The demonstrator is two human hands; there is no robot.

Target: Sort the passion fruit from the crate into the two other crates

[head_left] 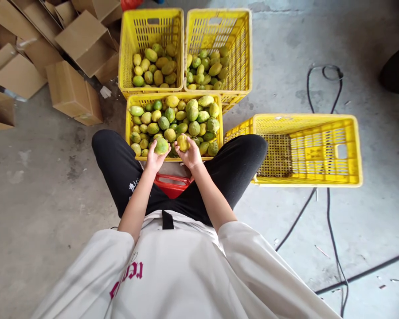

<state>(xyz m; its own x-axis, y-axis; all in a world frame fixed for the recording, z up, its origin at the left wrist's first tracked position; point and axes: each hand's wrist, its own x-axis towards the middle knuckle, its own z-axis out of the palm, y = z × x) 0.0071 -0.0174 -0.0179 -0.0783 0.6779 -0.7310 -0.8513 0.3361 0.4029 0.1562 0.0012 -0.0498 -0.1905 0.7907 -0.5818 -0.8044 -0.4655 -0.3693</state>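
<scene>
My left hand (156, 158) is closed around a green-yellow lemon (161, 146), held up from below. In my right hand (191, 156) sits a yellower lemon (183, 143), with the fingers curled about it. Both hands are side by side over the near edge of a full yellow crate (129, 133). That crate holds many green and yellow lemons (169, 114), some of them bumpy and ridged. Parts of the fruit below are hidden by my hands.
Behind stand two yellow crates, the left one (121, 53) and the right one (249, 53), each part filled with lemons. Another yellow crate (355, 153) is at my right. Cardboard boxes (71, 91) pile up at left. Black cables (332, 230) cross the floor.
</scene>
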